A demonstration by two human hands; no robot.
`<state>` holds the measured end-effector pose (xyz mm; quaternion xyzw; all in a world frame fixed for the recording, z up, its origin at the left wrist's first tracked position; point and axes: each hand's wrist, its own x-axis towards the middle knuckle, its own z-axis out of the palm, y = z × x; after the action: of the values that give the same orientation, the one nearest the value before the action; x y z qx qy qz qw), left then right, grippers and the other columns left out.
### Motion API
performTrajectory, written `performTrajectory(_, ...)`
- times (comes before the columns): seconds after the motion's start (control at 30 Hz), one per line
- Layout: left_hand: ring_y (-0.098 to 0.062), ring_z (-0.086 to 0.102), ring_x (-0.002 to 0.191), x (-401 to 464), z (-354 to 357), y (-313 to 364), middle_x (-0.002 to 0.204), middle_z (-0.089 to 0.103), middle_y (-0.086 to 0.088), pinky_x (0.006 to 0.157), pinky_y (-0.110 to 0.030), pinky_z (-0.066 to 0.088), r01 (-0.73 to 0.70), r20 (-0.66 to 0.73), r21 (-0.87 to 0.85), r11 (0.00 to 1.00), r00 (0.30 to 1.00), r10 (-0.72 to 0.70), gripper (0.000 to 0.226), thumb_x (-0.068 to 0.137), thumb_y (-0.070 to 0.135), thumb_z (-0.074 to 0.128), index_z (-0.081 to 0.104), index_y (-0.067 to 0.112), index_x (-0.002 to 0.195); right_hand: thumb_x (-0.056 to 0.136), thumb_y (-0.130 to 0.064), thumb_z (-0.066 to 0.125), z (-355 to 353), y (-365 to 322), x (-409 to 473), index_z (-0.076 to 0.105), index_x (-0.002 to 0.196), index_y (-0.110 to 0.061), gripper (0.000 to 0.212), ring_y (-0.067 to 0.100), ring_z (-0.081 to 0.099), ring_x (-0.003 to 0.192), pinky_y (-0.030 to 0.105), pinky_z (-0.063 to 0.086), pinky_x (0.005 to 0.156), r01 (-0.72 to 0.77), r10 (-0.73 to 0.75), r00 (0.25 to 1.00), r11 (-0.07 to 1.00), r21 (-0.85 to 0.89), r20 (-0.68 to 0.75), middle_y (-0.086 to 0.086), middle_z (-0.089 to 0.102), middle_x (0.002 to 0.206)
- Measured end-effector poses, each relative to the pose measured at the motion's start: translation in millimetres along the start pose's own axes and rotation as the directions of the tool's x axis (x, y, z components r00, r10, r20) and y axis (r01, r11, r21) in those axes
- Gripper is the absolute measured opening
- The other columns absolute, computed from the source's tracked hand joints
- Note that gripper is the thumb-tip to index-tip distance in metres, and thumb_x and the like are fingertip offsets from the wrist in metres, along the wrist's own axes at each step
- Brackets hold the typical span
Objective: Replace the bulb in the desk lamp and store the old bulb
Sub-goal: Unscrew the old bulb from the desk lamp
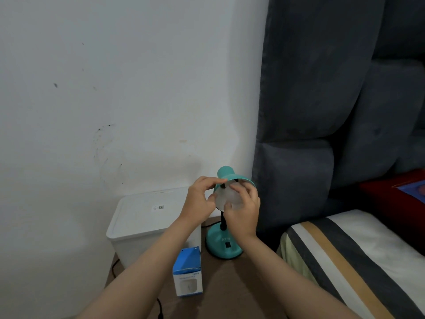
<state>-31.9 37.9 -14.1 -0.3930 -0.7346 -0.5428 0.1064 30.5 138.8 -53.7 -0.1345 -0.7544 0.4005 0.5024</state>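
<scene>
Teal lamp: lower centre of frame, on the brown worktop; shade tipped so its opening faces the viewer.
Bulb: white, one, in the shade's mouth.
Right hand: fingers curled around the bulb.
Left hand: pinching the shade's rim.
Nearby: one white lidded bin left, one blue-and-white box upright in front, grey headboard right.
</scene>
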Motion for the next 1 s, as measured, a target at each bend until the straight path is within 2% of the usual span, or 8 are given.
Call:
performTrajectory(0.17, -0.002, 0.058, 0.101, 0, 0, 0, 0.105, 0.063, 0.001, 0.093, -0.016, 0.046, 0.017, -0.001, -0.008, 1.0, 1.0, -0.017, 0.059, 0.072, -0.016, 0.055, 0.066, 0.033, 0.103, 0.066, 0.006, 0.06, 0, 1, -1, 0.064, 0.103, -0.024, 0.048, 0.014, 0.04, 0.103, 0.036, 0.046, 0.09, 0.009, -0.009, 1.0, 1.0, -0.024, 0.019, -0.004, 0.053, 0.119)
performTrajectory(0.3, -0.002, 0.058, 0.1, 0, 0, 1, 0.105, 0.063, 0.001, 0.092, -0.016, 0.046, 0.022, -0.008, -0.014, 1.0, 1.0, -0.022, 0.062, 0.072, -0.016, 0.055, 0.065, 0.039, 0.1, 0.067, 0.007, 0.062, -6, 3, 2, 0.064, 0.104, -0.022, 0.047, 0.023, 0.047, 0.106, 0.017, 0.036, 0.092, 0.078, -0.074, 0.995, 0.995, -0.065, 0.062, -0.001, 0.056, 0.119)
performTrajectory(0.4, -0.002, 0.058, 0.1, 0, 0, 0, 0.105, 0.063, 0.001, 0.092, -0.016, 0.046, 0.026, -0.012, -0.012, 1.0, 1.0, -0.026, 0.062, 0.073, -0.016, 0.055, 0.064, 0.039, 0.1, 0.07, 0.004, 0.064, -9, 3, 3, 0.059, 0.116, -0.018, 0.052, 0.023, 0.048, 0.113, 0.028, 0.04, 0.098, 0.069, -0.063, 0.994, 0.996, -0.058, 0.095, 0.0, 0.055, 0.123)
performTrajectory(0.53, -0.004, 0.059, 0.102, 1, 0, 0, 0.106, 0.063, -0.002, 0.094, -0.017, 0.046, 0.051, -0.015, -0.017, 0.999, 0.999, -0.052, 0.06, 0.074, -0.015, 0.056, 0.065, 0.037, 0.1, 0.072, -0.006, 0.073, -13, 4, -3, 0.048, 0.13, -0.017, 0.064, 0.015, 0.045, 0.122, 0.026, 0.039, 0.1, -0.034, 0.033, 0.996, 0.999, 0.014, 0.081, 0.001, 0.045, 0.132)
performTrajectory(0.67, -0.005, 0.059, 0.102, 0, 1, 0, 0.106, 0.063, -0.002, 0.095, -0.019, 0.046, 0.046, -0.018, -0.031, 0.998, 0.999, -0.046, 0.058, 0.073, -0.015, 0.056, 0.066, 0.035, 0.1, 0.074, -0.029, 0.076, -10, 0, -9, 0.046, 0.131, -0.017, 0.065, 0.012, 0.052, 0.107, 0.023, 0.044, 0.086, -0.2, 0.199, 0.98, 0.977, 0.068, 0.016, 0.003, 0.05, 0.127)
performTrajectory(0.77, -0.006, 0.06, 0.102, 0, 0, -2, 0.106, 0.063, 0.0, 0.095, -0.02, 0.047, 0.046, -0.017, -0.029, 0.999, 0.999, -0.046, 0.059, 0.074, -0.014, 0.056, 0.065, 0.038, 0.1, 0.078, -0.041, 0.07, -6, -5, -7, 0.044, 0.13, -0.019, 0.063, 0.014, 0.062, 0.095, 0.017, 0.049, 0.073, -0.338, 0.337, 0.941, 0.924, 0.178, 0.041, 0.003, 0.059, 0.118)
performTrajectory(0.87, -0.008, 0.06, 0.101, 0, 0, -2, 0.105, 0.063, 0.0, 0.094, -0.021, 0.047, 0.049, -0.025, -0.037, 0.998, 0.998, -0.05, 0.06, 0.074, -0.014, 0.056, 0.065, 0.04, 0.099, 0.078, -0.029, 0.073, -5, -5, -4, 0.051, 0.12, -0.018, 0.048, 0.015, 0.062, 0.092, 0.016, 0.048, 0.071, -0.315, 0.312, 0.949, 0.932, 0.178, 0.049, 0.001, 0.06, 0.108)
performTrajectory(1.0, -0.006, 0.06, 0.102, 1, 0, -2, 0.105, 0.063, 0.0, 0.094, -0.019, 0.046, 0.045, -0.023, -0.041, 0.998, 0.999, -0.046, 0.06, 0.074, -0.013, 0.058, 0.064, 0.042, 0.098, 0.069, 0.001, 0.069, -5, 6, -7, 0.058, 0.108, -0.02, 0.046, 0.018, 0.052, 0.103, 0.028, 0.048, 0.086, -0.1, 0.099, 0.993, 0.995, 0.013, 0.066, -0.001, 0.046, 0.111)
